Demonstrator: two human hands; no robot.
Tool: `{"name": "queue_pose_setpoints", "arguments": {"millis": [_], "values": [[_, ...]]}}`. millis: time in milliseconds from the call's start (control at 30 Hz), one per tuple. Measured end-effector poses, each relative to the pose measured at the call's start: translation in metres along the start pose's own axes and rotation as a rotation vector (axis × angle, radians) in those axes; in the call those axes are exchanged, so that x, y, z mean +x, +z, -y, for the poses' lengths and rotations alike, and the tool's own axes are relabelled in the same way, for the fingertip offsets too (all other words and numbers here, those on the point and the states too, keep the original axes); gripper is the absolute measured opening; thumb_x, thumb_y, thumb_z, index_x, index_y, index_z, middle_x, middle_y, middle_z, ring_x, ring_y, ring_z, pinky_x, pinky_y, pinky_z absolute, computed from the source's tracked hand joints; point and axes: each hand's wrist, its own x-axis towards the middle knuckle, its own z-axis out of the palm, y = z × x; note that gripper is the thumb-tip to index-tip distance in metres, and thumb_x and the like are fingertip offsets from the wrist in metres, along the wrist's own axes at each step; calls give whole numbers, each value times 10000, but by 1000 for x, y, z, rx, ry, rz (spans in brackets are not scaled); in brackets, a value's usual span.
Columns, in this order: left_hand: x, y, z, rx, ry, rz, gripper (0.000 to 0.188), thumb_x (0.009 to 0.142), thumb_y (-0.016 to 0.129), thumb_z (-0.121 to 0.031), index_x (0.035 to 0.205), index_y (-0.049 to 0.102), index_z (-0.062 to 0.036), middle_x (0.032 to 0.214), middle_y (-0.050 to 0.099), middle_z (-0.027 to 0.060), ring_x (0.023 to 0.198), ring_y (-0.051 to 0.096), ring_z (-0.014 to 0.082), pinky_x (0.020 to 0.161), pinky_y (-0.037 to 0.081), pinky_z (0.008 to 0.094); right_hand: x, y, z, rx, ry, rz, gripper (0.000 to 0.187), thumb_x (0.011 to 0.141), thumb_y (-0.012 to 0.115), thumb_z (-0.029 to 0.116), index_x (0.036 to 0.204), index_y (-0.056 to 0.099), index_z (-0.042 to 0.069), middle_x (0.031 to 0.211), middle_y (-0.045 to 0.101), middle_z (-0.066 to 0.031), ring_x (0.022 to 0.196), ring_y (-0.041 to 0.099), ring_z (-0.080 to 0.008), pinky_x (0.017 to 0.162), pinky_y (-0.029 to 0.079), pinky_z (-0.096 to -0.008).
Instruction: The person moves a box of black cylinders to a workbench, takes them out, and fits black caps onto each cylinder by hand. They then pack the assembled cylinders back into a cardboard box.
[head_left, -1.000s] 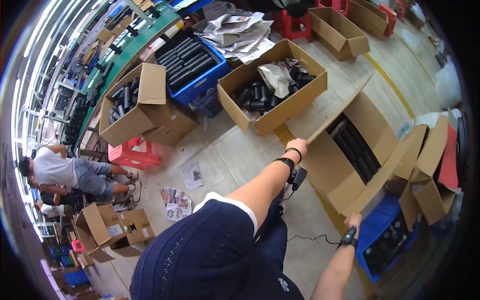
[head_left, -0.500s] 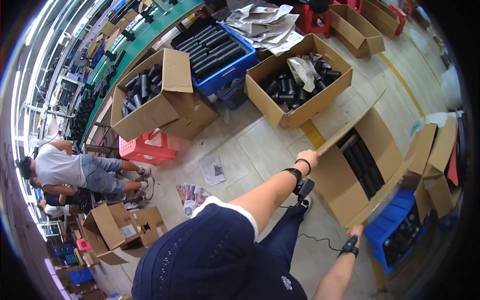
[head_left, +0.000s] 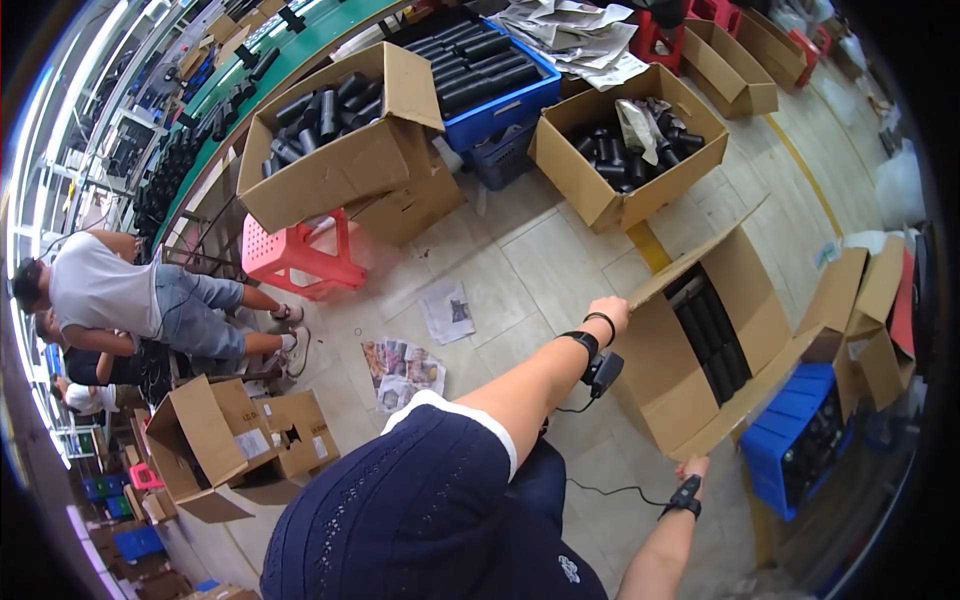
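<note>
My left hand [head_left: 608, 314], with a black band and device at the wrist, is closed on the far left edge of an open cardboard box [head_left: 660, 390]. My right hand [head_left: 692, 468] grips the near edge of the same box, and a cable runs from its wrist device. Rows of black cylindrical parts [head_left: 712, 335] lie inside the box, with its flaps standing up. Most of the fingers are hidden behind the cardboard.
A blue crate [head_left: 790, 440] stands close to the box's right. Beyond are a cardboard box of black parts [head_left: 560, 185], another on a pink stool [head_left: 300, 250], and a blue crate of black tubes [head_left: 545, 90]. Papers [head_left: 405, 375] lie on the floor. A person [head_left: 110, 285] stands at left.
The box has shifted slightly toward me and left against the floor, both hands still on it. My foot has gone from sight, and the view has turned a little.
</note>
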Motion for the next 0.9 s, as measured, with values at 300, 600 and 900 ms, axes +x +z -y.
{"name": "queue_pose_setpoints", "arguments": {"millis": [300, 600, 900], "values": [[-117, 36, 82, 37, -26, -23, 241, 834, 532, -262, 893, 674, -76, 910, 659, 156, 863, 628, 323, 745, 506, 408, -106, 38, -87, -82, 38, 13, 205, 880, 367, 170, 969, 502, 44, 481, 447, -41, 346, 415, -131, 299, 294, -243], [-252, 69, 178, -43, -38, -5, 246, 824, 533, -272, 912, 653, -76, 912, 653, 163, 877, 619, 331, 756, 499, 421, -195, 83, -194, -54, -18, 20, 249, 853, 351, 80, 1044, 489, -2, 544, 470, -69, 367, 447, -161, 324, 379, -289], [-391, 125, 246, -103, -115, -103, 216, 809, 537, -217, 869, 686, -73, 921, 660, 151, 886, 629, 309, 771, 504, 401, -272, 109, -272, -182, -85, 95, 258, 859, 365, 103, 1068, 476, -1, 529, 466, -64, 363, 445, -156, 317, 370, -291]]}}
